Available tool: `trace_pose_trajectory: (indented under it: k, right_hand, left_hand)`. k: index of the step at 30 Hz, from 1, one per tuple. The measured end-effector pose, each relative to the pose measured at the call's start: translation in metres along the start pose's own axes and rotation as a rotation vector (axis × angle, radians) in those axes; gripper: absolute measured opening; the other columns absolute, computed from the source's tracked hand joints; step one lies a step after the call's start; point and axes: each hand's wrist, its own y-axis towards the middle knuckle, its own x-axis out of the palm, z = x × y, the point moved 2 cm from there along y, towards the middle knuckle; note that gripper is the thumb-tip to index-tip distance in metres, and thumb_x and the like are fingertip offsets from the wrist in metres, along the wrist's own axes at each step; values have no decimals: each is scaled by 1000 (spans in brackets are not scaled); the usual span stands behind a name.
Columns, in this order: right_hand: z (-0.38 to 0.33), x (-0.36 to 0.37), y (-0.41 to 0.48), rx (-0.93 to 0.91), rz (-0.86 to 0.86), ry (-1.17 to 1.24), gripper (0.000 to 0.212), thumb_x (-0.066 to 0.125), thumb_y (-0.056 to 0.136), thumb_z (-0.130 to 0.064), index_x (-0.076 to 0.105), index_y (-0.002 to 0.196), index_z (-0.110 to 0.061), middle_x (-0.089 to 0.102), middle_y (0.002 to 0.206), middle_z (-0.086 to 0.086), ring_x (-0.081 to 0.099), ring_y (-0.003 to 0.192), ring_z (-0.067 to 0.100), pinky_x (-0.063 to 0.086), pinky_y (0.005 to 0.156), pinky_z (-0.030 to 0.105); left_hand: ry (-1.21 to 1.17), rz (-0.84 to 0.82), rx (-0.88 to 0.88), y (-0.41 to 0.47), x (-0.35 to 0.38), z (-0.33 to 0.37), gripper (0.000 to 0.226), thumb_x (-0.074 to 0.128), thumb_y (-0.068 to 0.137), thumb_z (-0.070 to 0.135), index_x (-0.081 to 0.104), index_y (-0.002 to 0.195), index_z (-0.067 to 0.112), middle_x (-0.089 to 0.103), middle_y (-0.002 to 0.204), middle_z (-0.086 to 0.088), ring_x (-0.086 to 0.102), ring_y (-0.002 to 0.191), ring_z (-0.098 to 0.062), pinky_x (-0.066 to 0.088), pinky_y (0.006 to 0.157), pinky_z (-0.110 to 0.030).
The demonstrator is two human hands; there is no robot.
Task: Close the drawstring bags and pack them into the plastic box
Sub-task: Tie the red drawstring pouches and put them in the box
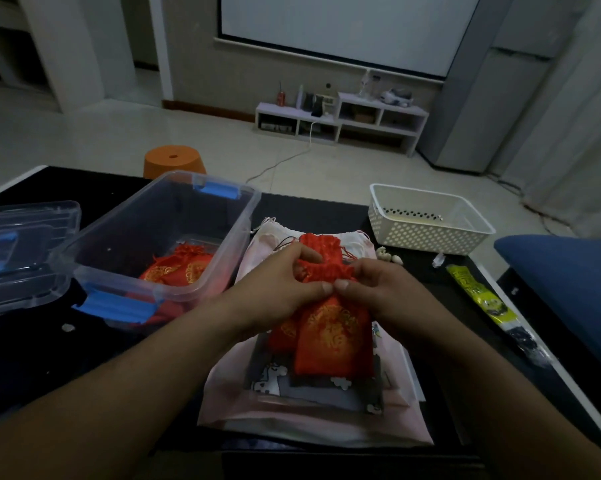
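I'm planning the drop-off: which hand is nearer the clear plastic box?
Left. The left hand grips the red bag just right of the box; the right hand grips it farther right.

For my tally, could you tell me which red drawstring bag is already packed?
The red gold-printed bag lying inside the clear plastic box; the others rest outside, on the pink fabric bag.

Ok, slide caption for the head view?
Left hand and right hand pinch the red gold-patterned drawstring bag beside the clear plastic box.
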Motion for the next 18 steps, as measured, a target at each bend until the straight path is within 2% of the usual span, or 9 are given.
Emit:
trace_pose_trajectory:
  k: [3, 5, 7, 9, 11, 14, 18]
  right_hand:
    - [4, -5, 0, 7, 63, 15, 8, 67, 100, -10, 73, 105, -13, 81, 98, 9, 78, 94, 27, 63, 83, 43]
    - [4, -7, 0, -2, 89, 55, 9, 68, 99, -10, 72, 107, -12, 80, 98, 10, 78, 93, 26, 64, 76, 35]
    - [5, -8, -1, -14, 111, 86, 12, 70, 97, -10, 71, 109, -10, 80, 98, 10, 79, 91, 24, 61, 69, 28]
    - [5, -7, 0, -23, 128, 101, 15, 71, 96, -9, 71, 111, -9, 81, 98, 9, 79, 91, 23, 60, 70, 27]
    - [5, -5, 1, -20, 130, 104, 15, 70, 96, -7, 71, 111, -8, 81, 98, 8, 79, 91, 22, 60, 72, 28]
    - [7, -3, 1, -3, 110, 97, 14, 69, 97, -8, 70, 111, -11, 81, 99, 8, 78, 94, 24, 60, 77, 35]
    - [4, 0, 0, -15, 113, 90, 14, 70, 98, -11, 69, 112, -11, 80, 100, 8, 79, 93, 22, 60, 72, 28]
  left_hand:
    - [-76, 32, -39, 2, 0, -2, 22, 72, 97, 25, 65, 117, 20, 76, 108, -7, 76, 98, -23, 62, 91, -49]
    - [-41, 52, -22, 2, -1, -3, 14, 68, 100, 26, 68, 108, 16, 78, 99, -7, 76, 95, -25, 62, 91, -48]
    - [-4, 66, 9, 2, -1, -3, 12, 66, 101, 24, 69, 104, 13, 77, 97, -7, 75, 91, -21, 63, 87, -42]
    - [13, 82, 33, 2, 0, -3, 11, 65, 101, 23, 67, 103, 12, 76, 96, -7, 73, 82, -12, 62, 77, -31]
    - [21, 107, 47, 3, -1, -4, 9, 64, 102, 22, 66, 102, 14, 75, 92, -4, 70, 77, -8, 58, 69, -27]
    - [-50, 115, 37, 3, -1, -6, 7, 64, 102, 23, 65, 102, 16, 75, 88, 1, 71, 77, -8, 55, 68, -26]
    - [-169, 95, -10, 2, 0, -6, 14, 65, 102, 25, 69, 111, 15, 79, 97, -2, 75, 82, -8, 55, 63, -19]
